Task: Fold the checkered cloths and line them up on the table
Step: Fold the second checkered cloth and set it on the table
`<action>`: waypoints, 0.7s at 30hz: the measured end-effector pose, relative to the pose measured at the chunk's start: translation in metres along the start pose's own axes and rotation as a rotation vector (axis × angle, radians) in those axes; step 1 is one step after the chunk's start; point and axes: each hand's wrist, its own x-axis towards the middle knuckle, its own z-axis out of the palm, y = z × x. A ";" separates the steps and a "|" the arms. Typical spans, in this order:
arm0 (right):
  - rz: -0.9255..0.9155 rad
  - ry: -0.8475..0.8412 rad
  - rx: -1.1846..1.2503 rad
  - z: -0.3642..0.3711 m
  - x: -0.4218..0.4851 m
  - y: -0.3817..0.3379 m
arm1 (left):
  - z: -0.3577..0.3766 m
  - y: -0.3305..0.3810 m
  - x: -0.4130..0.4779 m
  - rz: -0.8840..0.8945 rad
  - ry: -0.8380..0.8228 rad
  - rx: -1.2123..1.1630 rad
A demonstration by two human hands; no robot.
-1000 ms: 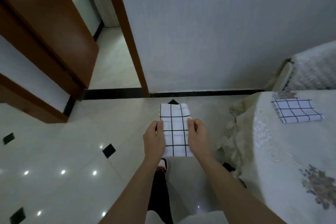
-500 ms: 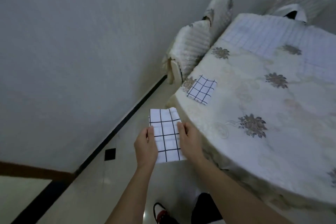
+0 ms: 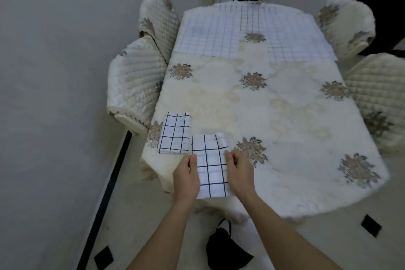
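Two hands hold the folded cloth (image 3: 211,166) by its sides: your left hand (image 3: 186,176) and right hand (image 3: 240,173), fingers (image 3: 229,156) pinching it over the near edge of the worktop (image 3: 285,138), just beside a second cloth (image 3: 174,132) lying flat.

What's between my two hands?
The folded checkered cloth, pinched at its sides by the left hand and right hand, as the head view shows.

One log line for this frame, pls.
phase: placing | left hand: grips folded checkered cloth | right hand: grips same cloth | where: table near edge, right of laid cloth | todo: unfolded cloths far end
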 end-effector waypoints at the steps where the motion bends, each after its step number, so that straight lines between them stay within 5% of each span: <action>1: 0.010 0.003 -0.004 -0.001 0.012 0.001 | 0.008 0.002 0.011 -0.011 -0.016 0.014; 21: 0.278 -0.127 -0.245 0.017 0.163 0.019 | 0.074 -0.002 0.167 -0.045 -0.216 0.359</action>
